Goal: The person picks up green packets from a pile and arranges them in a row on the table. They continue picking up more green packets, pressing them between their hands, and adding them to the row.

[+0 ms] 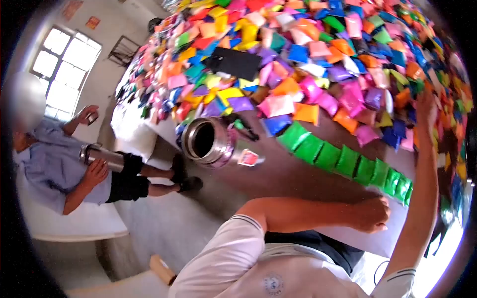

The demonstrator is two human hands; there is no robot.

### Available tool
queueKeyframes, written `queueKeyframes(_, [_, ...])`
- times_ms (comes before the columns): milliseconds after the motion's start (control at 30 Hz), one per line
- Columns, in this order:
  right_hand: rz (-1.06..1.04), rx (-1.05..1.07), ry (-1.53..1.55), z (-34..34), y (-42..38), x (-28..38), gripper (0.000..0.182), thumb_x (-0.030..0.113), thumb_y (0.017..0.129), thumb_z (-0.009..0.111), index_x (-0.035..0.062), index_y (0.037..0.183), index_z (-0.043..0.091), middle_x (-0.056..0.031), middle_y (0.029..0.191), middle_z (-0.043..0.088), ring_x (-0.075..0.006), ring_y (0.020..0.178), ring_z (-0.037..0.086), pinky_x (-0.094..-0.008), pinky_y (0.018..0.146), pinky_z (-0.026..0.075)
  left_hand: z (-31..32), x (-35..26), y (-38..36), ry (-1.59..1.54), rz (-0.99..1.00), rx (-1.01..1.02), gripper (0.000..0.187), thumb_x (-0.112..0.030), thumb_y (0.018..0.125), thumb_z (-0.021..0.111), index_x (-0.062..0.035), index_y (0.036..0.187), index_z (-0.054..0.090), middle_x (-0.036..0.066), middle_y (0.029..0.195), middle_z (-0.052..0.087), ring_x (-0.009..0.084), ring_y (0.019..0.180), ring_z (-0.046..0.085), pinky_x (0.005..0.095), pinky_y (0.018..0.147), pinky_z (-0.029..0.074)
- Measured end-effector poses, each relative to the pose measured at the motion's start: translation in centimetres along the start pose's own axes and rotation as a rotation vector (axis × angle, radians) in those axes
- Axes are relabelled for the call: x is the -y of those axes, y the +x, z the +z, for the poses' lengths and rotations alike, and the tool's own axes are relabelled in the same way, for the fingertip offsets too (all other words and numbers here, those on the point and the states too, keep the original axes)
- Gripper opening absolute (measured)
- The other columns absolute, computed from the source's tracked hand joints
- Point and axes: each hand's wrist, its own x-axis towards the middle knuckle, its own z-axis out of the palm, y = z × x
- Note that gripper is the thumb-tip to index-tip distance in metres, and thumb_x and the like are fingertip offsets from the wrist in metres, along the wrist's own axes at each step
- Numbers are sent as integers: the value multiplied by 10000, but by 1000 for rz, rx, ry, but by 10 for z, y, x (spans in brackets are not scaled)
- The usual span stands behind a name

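My left hand (371, 214) is curled closed at the table's near edge, just below a row of green packets (338, 160); anything inside its fingers is hidden. The packets lie side by side in a curved strip. On the right, my right arm stretches forward and my right hand (426, 108) reaches in among a large heap of small colourful packets (343, 94). Its fingers are blurred against the packets, so whether they grip one I cannot tell.
An uncapped metal flask (211, 144) lies near the table's left edge beside the heap. A dark flat object (233, 63) rests on the packets. At left, another person (69, 159) in a light blue shirt holds a metal bottle (103, 157) near a window (64, 67).
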Motion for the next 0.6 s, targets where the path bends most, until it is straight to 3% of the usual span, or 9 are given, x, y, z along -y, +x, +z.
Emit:
queueKeyframes(33, [74, -106, 67, -18, 2, -20, 355, 263, 934, 510, 28, 1191, 580, -146, 1053, 646, -210, 968, 628, -333, 818, 481, 0, 1, 2, 27, 3, 110, 279, -282, 788, 604, -65, 617, 564, 120, 706, 558, 331, 752, 547, 462, 777, 420])
queueKeyframes(100, [799, -37, 1216, -94, 13, -12, 357, 263, 949, 507, 23, 1205, 575, -102, 1075, 638, -163, 978, 623, -312, 828, 484, -2, -1, 6, 66, -2, 218, 308, -307, 788, 582, -67, 596, 569, 124, 691, 567, 334, 737, 549, 467, 759, 421])
queueKeyframes(167, [819, -97, 1637, -65, -11, -39, 335, 237, 969, 486, 31, 1219, 572, -80, 1100, 632, -164, 994, 619, -292, 836, 487, -6, -5, 9, 132, -98, 211, 344, -344, 784, 554, -64, 586, 582, 129, 653, 575, 344, 704, 549, 470, 711, 419])
queueKeyframes(233, [769, -37, 1576, -133, -31, -43, 313, 194, 977, 472, 19, 1218, 569, -77, 1145, 603, -189, 1032, 609, -289, 849, 485, -3, -4, 9, 122, -89, 156, 312, -265, 732, 596, -21, 537, 592, 170, 618, 586, 351, 640, 569, 455, 682, 439])
queueKeyframes(300, [382, -44, 1038, -170, -64, -56, 316, 173, 979, 463, 5, 1230, 556, -83, 1205, 562, -185, 1065, 596, -296, 881, 477, 3, 0, 7, -30, -85, 38, 310, -253, 739, 594, -20, 535, 582, 177, 606, 576, 363, 625, 560, 462, 666, 434])
queueKeyframes(367, [659, 1, 1253, -218, -90, -46, 342, 179, 968, 482, -9, 1247, 540, -98, 1211, 556, -202, 1077, 592, -309, 916, 468, 1, -2, 8, -64, -81, 9, 313, -250, 748, 597, -18, 538, 580, 184, 598, 566, 375, 611, 553, 466, 657, 430])
queueKeyframes(400, [658, -6, 1249, -243, -99, -39, 342, 179, 968, 482, -9, 1247, 540, -98, 1211, 556, -202, 1077, 592, -309, 916, 468, 3, 1, 6, -54, -76, 4, 318, -249, 754, 595, -16, 539, 577, 184, 599, 566, 378, 609, 553, 467, 652, 428])
queueKeyframes(500, [1133, 28, 1465, -310, -130, -15, 350, 162, 949, 526, 12, 1266, 526, -114, 1201, 586, -217, 1005, 600, -321, 839, 493, -6, -5, 12, -25, -77, 54, 343, -245, 785, 581, -7, 538, 561, 190, 602, 566, 383, 615, 557, 464, 649, 429])
queueKeyframes(600, [1179, 9, 1472, -336, -170, 16, 379, 245, 954, 533, -2, 1241, 554, -116, 1093, 627, -181, 948, 605, -304, 819, 473, -14, -5, 12, -80, -136, 126, 404, -283, 865, 528, -7, 570, 530, 180, 582, 537, 374, 578, 523, 462, 607, 400])
